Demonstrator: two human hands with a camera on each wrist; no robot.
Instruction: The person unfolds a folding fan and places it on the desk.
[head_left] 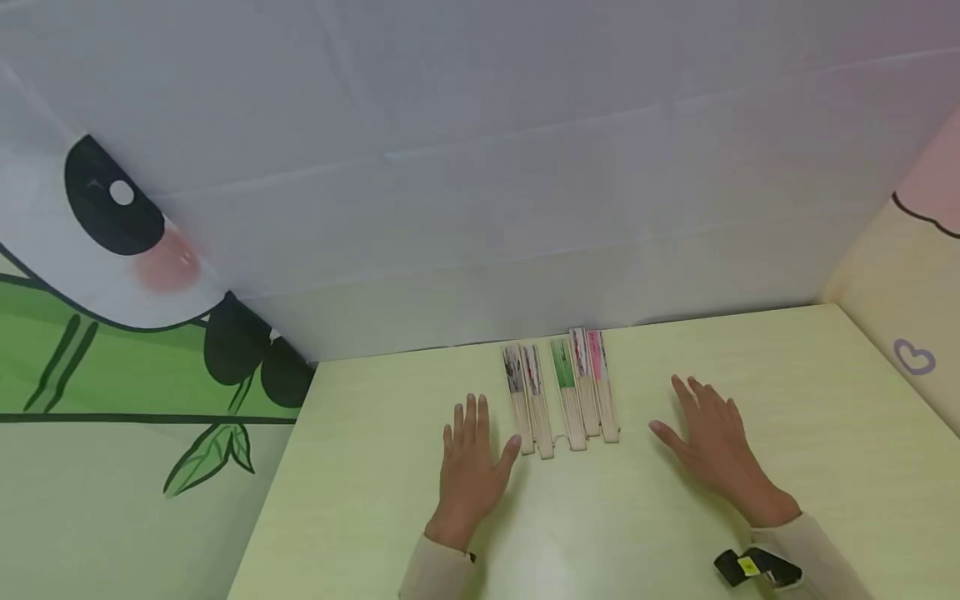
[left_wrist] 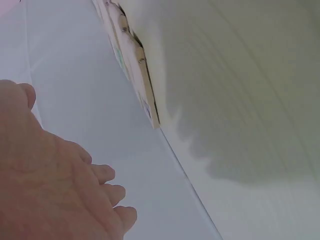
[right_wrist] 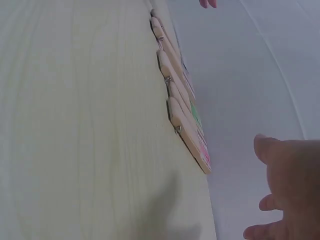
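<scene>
Head view has five slim wooden strips [head_left: 572,417] lying side by side on the pale yellow table [head_left: 360,483], and both hands are flanking them. Left hand [head_left: 471,471] is on one side with its fingers stretched out straight and nothing in its grip, thumb stuck out sideways so the tip ends up just beside the near end of the gray-topped strip [head_left: 513,371]. From the left wrist cam you can see a clear gap between that hand and the row, so it's not touching.

Right hand [head_left: 716,446] is on the other side, also empty, fingers extended and thumb spread toward the strips. It's further off than the left one, well apart from the pink-topped strip [head_left: 597,357], which is the closest to it. The right wrist cam shows the same gap, plus a little metal fitting [right_wrist: 178,129] near the rounded end of the nearest strip.

The row splits into two and three, with a small gap just before the green-topped strip [head_left: 562,367]. Their colored ends point at the gray wall [head_left: 480,208] behind the table.
</scene>
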